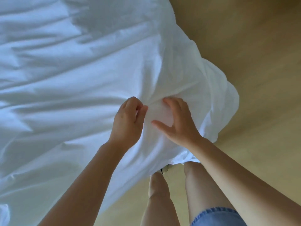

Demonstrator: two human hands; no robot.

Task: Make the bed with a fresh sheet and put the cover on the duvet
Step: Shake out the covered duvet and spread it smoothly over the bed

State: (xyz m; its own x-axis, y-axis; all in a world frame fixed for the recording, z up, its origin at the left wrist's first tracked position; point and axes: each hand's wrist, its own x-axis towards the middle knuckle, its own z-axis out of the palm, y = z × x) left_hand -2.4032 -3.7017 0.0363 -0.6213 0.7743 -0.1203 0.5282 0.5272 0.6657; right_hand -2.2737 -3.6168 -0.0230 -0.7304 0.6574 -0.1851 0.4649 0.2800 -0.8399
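White bedding (65, 70) covers the bed across the left and middle of the view, rumpled into long folds. Its near right corner bulges over the bed's edge and hangs toward the floor. My left hand (128, 119) pinches a gathered fold of this white fabric between thumb and fingers. My right hand (177, 121) lies next to it on the puffed corner, fingers spread and curved over the bulge, thumb stretched toward the left hand. I cannot tell whether the cloth under my hands is the sheet or the duvet cover.
Light wooden floor (252, 54) runs along the right and bottom of the view. My bare legs (200, 193) and denim shorts (218, 217) stand close against the bed's corner. A shoe (164, 169) peeks out under the hanging fabric.
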